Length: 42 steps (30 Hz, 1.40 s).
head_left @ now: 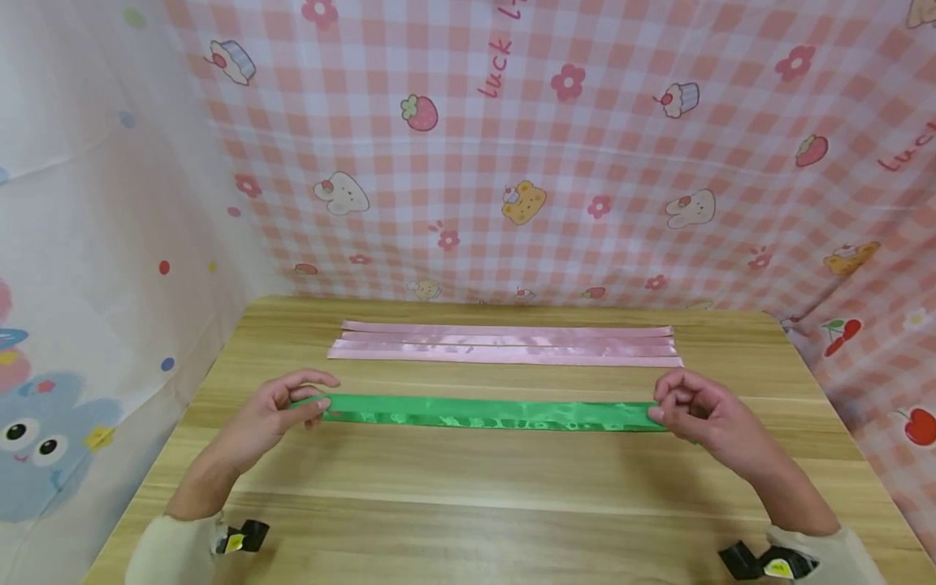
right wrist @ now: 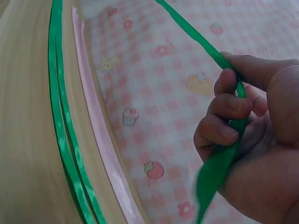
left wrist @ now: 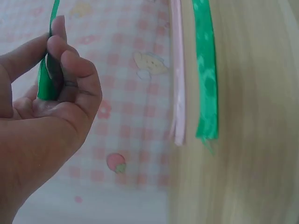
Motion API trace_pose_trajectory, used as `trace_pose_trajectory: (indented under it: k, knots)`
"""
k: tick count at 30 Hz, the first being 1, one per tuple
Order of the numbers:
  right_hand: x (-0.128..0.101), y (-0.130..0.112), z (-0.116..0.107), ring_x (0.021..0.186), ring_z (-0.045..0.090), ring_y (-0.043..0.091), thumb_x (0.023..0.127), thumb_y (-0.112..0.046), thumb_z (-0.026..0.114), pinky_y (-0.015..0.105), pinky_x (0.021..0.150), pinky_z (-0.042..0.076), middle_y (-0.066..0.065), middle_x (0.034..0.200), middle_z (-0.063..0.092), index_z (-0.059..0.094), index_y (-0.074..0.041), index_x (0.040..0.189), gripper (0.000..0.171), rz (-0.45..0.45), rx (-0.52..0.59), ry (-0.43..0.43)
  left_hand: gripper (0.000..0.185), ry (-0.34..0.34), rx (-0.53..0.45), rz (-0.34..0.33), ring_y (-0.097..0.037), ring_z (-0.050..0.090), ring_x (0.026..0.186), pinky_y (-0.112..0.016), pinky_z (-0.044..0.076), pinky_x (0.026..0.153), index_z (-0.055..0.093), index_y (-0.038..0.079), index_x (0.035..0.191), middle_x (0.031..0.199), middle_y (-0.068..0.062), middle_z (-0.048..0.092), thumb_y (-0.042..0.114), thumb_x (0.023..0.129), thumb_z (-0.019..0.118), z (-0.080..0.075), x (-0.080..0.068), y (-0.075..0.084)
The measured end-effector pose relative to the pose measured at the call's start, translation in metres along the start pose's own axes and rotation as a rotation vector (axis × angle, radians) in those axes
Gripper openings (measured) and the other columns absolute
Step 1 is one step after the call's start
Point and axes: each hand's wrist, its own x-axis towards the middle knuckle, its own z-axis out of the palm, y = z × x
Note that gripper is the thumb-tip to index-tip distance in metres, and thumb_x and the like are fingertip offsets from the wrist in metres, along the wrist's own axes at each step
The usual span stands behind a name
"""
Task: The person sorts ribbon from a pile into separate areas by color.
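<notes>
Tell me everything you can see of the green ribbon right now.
The green ribbon is a long, narrow, glossy satin-like strip stretched sideways over the wooden table, in front of the pink ribbons. The left hand pinches one end, the right hand the other. The wrist views show more green ribbon lying flat beneath it.

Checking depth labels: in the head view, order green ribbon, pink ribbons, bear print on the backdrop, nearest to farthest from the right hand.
1. Green ribbon: pinched at its end by the right hand, stretched leftward across the table.
2. Pink ribbons: lying flat on the table beyond the green one, up and left of the hand.
3. Bear print: on the checked backdrop behind the table, farthest.
</notes>
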Motion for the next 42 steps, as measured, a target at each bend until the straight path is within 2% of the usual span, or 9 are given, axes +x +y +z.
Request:
trace_pose_trajectory:
  k: [5,11,17,21,24,29,33,38,42]
  knots:
    - [-0.008,0.007,-0.009,0.057,0.034,0.023,0.095,0.01,0.056,0.036,0.046,0.03,-0.005,0.075,0.054,0.055,-0.008,0.103,0.02,0.073,-0.059,0.032,0.028,0.036,-0.033,-0.079,-0.022,0.066,0.086,-0.03,0.052,0.081,0.059,0.011,0.124,0.092,-0.005,0.073,0.016,0.097,0.064,-0.009,0.0,-0.013]
    - [-0.016,0.018,-0.018,0.059,0.044,0.011,0.095,0.003,0.061,0.039,0.049,0.032,-0.008,0.08,0.062,0.055,-0.008,0.103,0.015,0.187,-0.103,0.054,0.026,0.082,-0.109,-0.148,-0.022,0.071,0.09,-0.031,0.054,0.084,0.062,0.018,0.118,0.096,0.001,0.075,0.011,0.094,0.068,-0.017,-0.002,-0.033]
    - [-0.026,0.026,-0.028,0.063,0.051,0.002,0.094,0.002,0.063,0.038,0.05,0.036,-0.009,0.081,0.065,0.056,-0.007,0.102,0.014,0.234,-0.118,0.112,0.024,0.083,-0.217,-0.142,-0.015,0.069,0.086,-0.029,0.056,0.08,0.063,0.021,0.112,0.092,0.005,0.073,0.005,0.095,0.065,-0.02,-0.004,-0.041]
    - [-0.029,0.027,-0.035,0.057,0.047,0.01,0.093,0.002,0.065,0.039,0.048,0.032,-0.01,0.079,0.064,0.056,-0.008,0.101,0.016,0.242,-0.137,0.159,0.023,0.045,-0.397,-0.089,-0.012,0.069,0.083,-0.026,0.057,0.079,0.063,0.017,0.116,0.092,0.003,0.073,0.002,0.1,0.055,-0.024,-0.006,-0.044]
    - [-0.032,0.027,-0.041,0.056,0.041,0.019,0.093,0.006,0.062,0.04,0.049,0.028,-0.009,0.079,0.062,0.055,-0.008,0.102,0.018,0.224,-0.076,0.164,0.024,0.046,-0.479,-0.067,-0.012,0.07,0.081,-0.026,0.057,0.079,0.064,0.016,0.117,0.091,0.001,0.074,0.001,0.102,0.051,-0.025,-0.007,-0.044]
    - [-0.037,0.03,-0.052,0.059,0.034,0.025,0.095,0.014,0.051,0.041,0.053,0.023,-0.004,0.085,0.066,0.053,-0.007,0.107,0.023,0.143,0.126,0.128,0.023,0.148,-0.442,-0.073,-0.011,0.071,0.079,-0.026,0.058,0.078,0.066,0.019,0.11,0.088,0.002,0.075,0.001,0.099,0.056,-0.025,-0.007,-0.042]
    - [-0.04,0.036,-0.058,0.061,0.037,0.022,0.097,0.014,0.048,0.041,0.056,0.023,-0.004,0.089,0.067,0.053,-0.009,0.108,0.027,0.138,0.189,0.127,0.02,0.194,-0.386,-0.115,-0.01,0.07,0.078,-0.026,0.057,0.078,0.066,0.02,0.109,0.084,0.003,0.073,0.004,0.098,0.06,-0.027,-0.008,-0.043]
    - [-0.046,0.05,-0.061,0.059,0.042,0.016,0.097,0.008,0.055,0.042,0.056,0.022,-0.007,0.081,0.061,0.054,-0.014,0.105,0.023,0.251,0.081,0.17,0.02,0.179,-0.172,-0.227,-0.014,0.069,0.081,-0.029,0.057,0.079,0.062,0.013,0.117,0.083,0.001,0.073,0.011,0.097,0.065,-0.025,-0.01,-0.049]
    - [-0.05,0.063,-0.06,0.056,0.043,0.01,0.095,0.001,0.062,0.039,0.048,0.026,-0.011,0.074,0.054,0.053,-0.013,0.102,0.018,0.357,-0.062,0.204,0.033,0.2,-0.112,-0.286,-0.015,0.07,0.081,-0.03,0.057,0.078,0.057,-0.001,0.12,0.086,0.0,0.075,0.01,0.092,0.07,-0.017,-0.008,-0.055]
